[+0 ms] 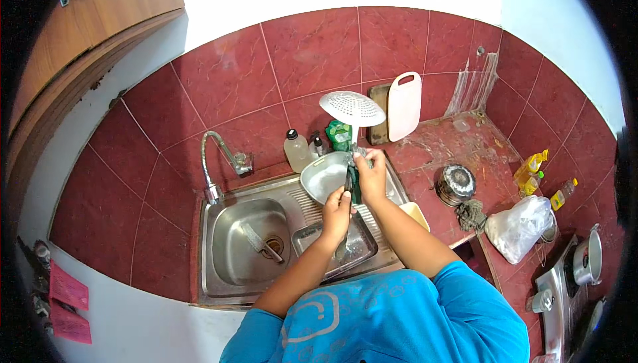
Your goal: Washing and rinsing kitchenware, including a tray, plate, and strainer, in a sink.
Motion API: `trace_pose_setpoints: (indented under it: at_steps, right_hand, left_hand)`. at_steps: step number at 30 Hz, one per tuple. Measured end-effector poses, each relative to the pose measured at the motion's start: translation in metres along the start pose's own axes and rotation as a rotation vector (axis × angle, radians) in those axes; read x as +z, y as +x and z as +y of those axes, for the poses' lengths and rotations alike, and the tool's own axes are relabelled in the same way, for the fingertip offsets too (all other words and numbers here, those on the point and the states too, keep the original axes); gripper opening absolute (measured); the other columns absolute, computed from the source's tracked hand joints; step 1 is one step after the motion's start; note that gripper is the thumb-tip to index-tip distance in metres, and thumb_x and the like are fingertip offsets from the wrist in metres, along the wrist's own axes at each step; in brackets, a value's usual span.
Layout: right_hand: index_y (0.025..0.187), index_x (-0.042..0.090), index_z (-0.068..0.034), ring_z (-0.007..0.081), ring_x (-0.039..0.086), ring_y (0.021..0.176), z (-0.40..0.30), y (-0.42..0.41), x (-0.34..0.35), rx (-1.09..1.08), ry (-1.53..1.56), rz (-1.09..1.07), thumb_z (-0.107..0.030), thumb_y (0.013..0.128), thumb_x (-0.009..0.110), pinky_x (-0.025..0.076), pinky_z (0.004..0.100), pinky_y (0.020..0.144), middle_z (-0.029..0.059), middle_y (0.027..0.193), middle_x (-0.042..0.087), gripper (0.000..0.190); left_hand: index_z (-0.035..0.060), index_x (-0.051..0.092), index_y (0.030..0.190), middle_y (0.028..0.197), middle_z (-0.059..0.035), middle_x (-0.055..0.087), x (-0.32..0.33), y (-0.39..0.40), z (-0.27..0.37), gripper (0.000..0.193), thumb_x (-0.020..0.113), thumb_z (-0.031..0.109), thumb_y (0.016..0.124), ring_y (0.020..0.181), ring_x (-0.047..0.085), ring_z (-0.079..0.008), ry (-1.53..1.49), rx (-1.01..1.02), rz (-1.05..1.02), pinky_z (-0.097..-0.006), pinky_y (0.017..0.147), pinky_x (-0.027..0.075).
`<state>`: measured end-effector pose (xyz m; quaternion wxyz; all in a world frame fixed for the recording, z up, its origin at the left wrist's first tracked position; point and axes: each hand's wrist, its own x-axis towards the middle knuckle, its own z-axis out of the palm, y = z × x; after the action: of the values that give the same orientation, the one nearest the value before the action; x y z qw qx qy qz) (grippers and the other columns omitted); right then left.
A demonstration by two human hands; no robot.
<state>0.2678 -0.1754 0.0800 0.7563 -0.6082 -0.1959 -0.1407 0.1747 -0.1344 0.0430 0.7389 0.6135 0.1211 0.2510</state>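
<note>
A large perforated skimmer [353, 108] stands head-up above the drainboard, its pale neck running down between my hands. My left hand [337, 212] grips a dark handle lower down. Higher up, my right hand [371, 173] pinches the neck, with a greyish, scrubber-like wad at its fingertips that I cannot make out clearly. Something dark green hangs beside the handle, partly hidden by the fingers. Beneath my hands lies a rectangular metal tray [366, 253], wet inside. Behind them a pale oval basin [319, 179] rests on the ridged drainboard.
A cleaver [254, 237] lies in the steel sink bowl [224, 263] below a flexible faucet [214, 163]. Bottles [297, 151] and cutting boards [404, 109] line the tiled wall. To the right are a blackened pot [456, 183], a rag [470, 215], a plastic bag [518, 228] and a stove [556, 288].
</note>
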Motion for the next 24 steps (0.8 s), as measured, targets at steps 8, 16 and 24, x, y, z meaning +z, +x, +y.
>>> trace_pose_setpoints:
  at_steps: [8, 16, 24]
  right_hand:
    - [0.084, 0.047, -0.002, 0.0118, 0.049, 0.06, 0.003, -0.024, 0.011, 0.441, 0.273, -0.138, -0.013, 0.073, 0.054, 0.041, 0.024, 0.054, 0.004, 0.07, 0.051, 0.016]
    - [0.07, 0.049, -0.007, 0.0097, 0.043, 0.043, -0.024, 0.026, 0.01, 0.551, 0.311, -0.032, -0.019, 0.067, 0.065, 0.035, 0.0234, 0.037, -0.0002, 0.055, 0.045, 0.021]
    - [0.074, 0.052, -0.003, 0.0117, 0.05, 0.052, 0.029, -0.032, -0.003, 0.419, 0.026, -0.121, -0.012, 0.065, 0.065, 0.041, 0.0247, 0.048, 0.0037, 0.061, 0.053, 0.018]
  left_hand:
    - [-0.0012, 0.045, 0.093, 0.084, -0.0179, 0.053, -0.005, 0.012, -0.013, 0.015, 0.046, 0.004, 0.078, 0.076, 0.052, -0.0298, 0.411, 0.288, 0.134, -0.0351, 0.068, 0.041]
    - [-0.0012, 0.046, 0.092, 0.082, -0.0169, 0.053, 0.001, -0.001, -0.006, 0.015, 0.048, 0.007, 0.079, 0.075, 0.052, -0.0298, 0.528, 0.31, 0.091, -0.0354, 0.067, 0.042]
    - [0.0002, 0.045, 0.089, 0.081, -0.0072, 0.053, -0.009, 0.0, -0.028, 0.013, 0.048, 0.007, 0.079, 0.073, 0.051, -0.012, 0.587, 0.269, 0.13, -0.0259, 0.065, 0.041]
